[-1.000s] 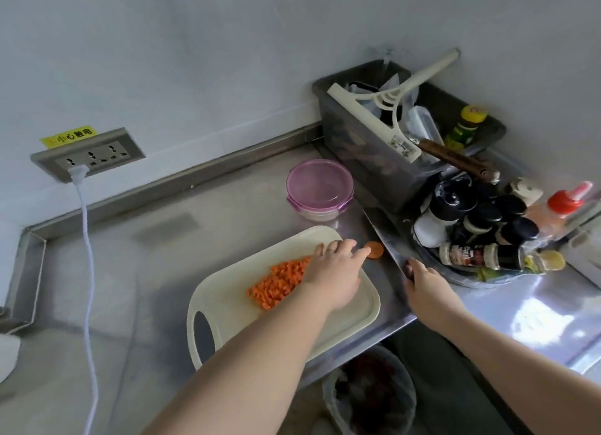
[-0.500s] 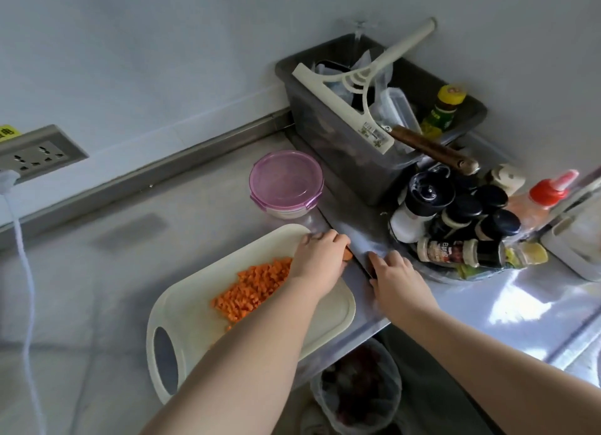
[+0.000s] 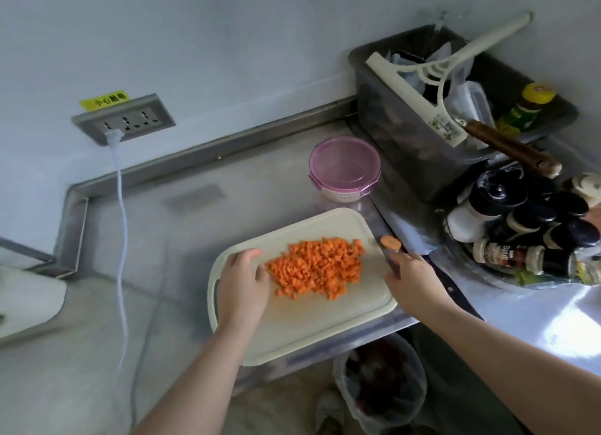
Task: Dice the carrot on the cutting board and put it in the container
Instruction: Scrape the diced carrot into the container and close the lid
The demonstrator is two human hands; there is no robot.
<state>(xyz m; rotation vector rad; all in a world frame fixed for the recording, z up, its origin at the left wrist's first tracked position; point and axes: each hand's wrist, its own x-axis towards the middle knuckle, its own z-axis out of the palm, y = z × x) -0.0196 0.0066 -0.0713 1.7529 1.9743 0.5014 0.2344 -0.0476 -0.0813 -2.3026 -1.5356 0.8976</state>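
- Far left of both hands: wall socket (image 3: 125, 120) with a white cable (image 3: 121, 207) running down over the worktop (image 3: 162, 239). Not part of the job.
- left hand (image 3: 242, 285): grip wide and holding nothing, palm down on the cutting board (image 3: 309, 324) at its handle end. My read is that it steadies the board and fences the pile on that side.
- diced carrot (image 3: 317, 268): one loose heap on the board, just right of the left thumb and between the two hands. Dicing looks done, bar the stub.
- container (image 3: 344, 168): beyond the heap and past both grips, well apart from the board. The pink lid is on, so it has to come off before any transfer. None of the dice are in it yet.
- carrot end (image 3: 390, 241): off the board, just past the right fingertips. Likely scrap, parked out of the heap.
- right hand (image 3: 414, 280): at the board's right edge, fingers curled over something dark, maybe a knife handle. Can't tell whether the grip is closed on it or only resting there.
- Right of that grip: grey tub (image 3: 406, 142) of utensils and a cluster of spice bottles (image 3: 527, 233). It's crowded there, so there's a knock risk if the board gets lifted that way.
- Below the worktop edge, under the right wrist: waste bin (image 3: 380, 379).
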